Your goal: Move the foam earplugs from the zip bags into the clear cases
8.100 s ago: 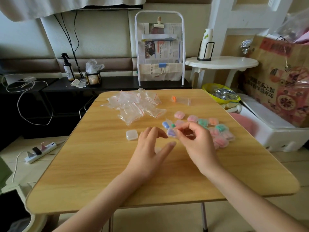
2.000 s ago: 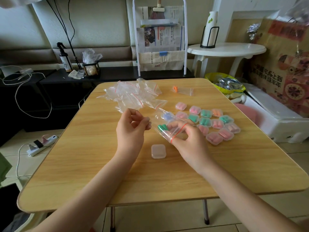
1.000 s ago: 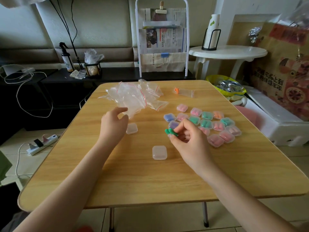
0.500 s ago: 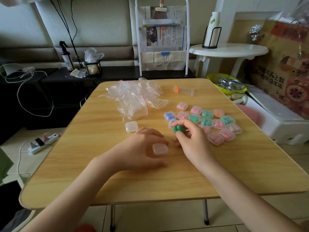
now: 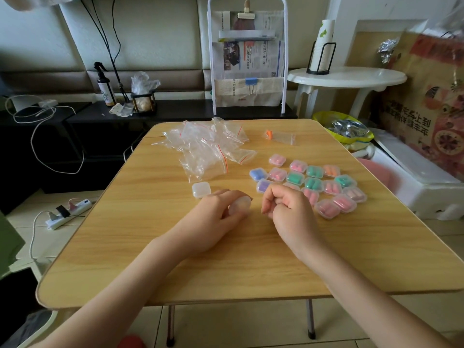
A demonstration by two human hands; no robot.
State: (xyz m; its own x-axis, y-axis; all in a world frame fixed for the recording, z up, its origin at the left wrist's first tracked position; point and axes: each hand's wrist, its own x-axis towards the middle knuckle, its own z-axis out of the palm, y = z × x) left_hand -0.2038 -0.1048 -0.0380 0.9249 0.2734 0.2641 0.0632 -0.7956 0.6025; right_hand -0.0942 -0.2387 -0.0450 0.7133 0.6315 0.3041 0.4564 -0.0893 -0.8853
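Earplugs are not visible at this moment; the right hand (image 5: 288, 207) is curled into a fist on the table (image 5: 251, 259), and whether a pair is enclosed in it cannot be told. A clear case (image 5: 240, 206) is held under the curled fingers of the left hand (image 5: 221, 212), whose fingertips are wrapped over it; whether its lid is up is hidden. From the right hand the case lies at nine o'clock, just beside it, the two hands nearly touching. A short sideways reach by the right hand is therefore judged to be what the next move calls for. A second empty case (image 5: 201, 189) sits at eleven o'clock from the left hand. Filled cases (image 5: 311, 184) are clustered at one o'clock from the right hand. Emptied zip bags (image 5: 208, 146) are heaped at twelve o'clock.
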